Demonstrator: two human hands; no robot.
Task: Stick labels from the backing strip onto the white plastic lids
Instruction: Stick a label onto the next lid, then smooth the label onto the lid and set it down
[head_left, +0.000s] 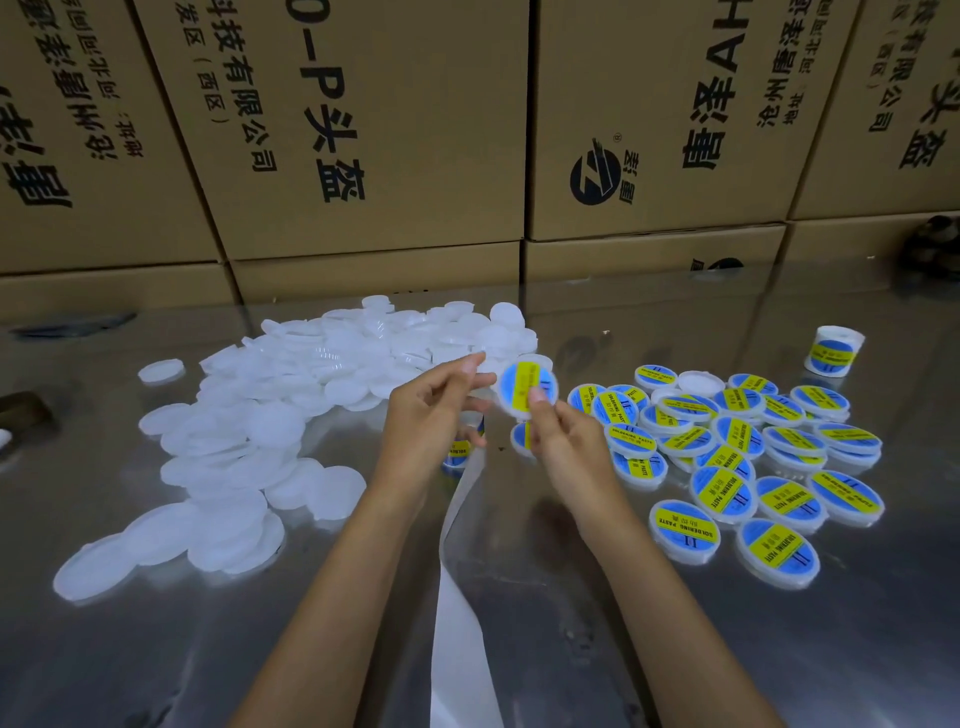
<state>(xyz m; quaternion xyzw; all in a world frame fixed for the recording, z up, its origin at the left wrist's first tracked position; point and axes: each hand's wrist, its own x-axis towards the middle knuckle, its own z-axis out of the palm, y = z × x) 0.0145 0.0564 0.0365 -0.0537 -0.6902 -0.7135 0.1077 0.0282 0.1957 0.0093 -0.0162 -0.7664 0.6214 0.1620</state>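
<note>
Steel desk (519, 597), cartons behind. Both hands pinch one lid (528, 387) mid-air at centre; right hand (563, 441) thumb presses its label. Smooth outward from centre, then drop it at 3 o'clock.

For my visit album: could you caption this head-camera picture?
Both hands, left hand and right hand, hold a freshly labelled lid between plain lids and labelled lids.

Bare table (363, 613) lies open near the centre; unlabelled lids (249, 441) block the left, labelled lids (753, 467) the right, cardboard boxes (389, 130) the far side.
</note>
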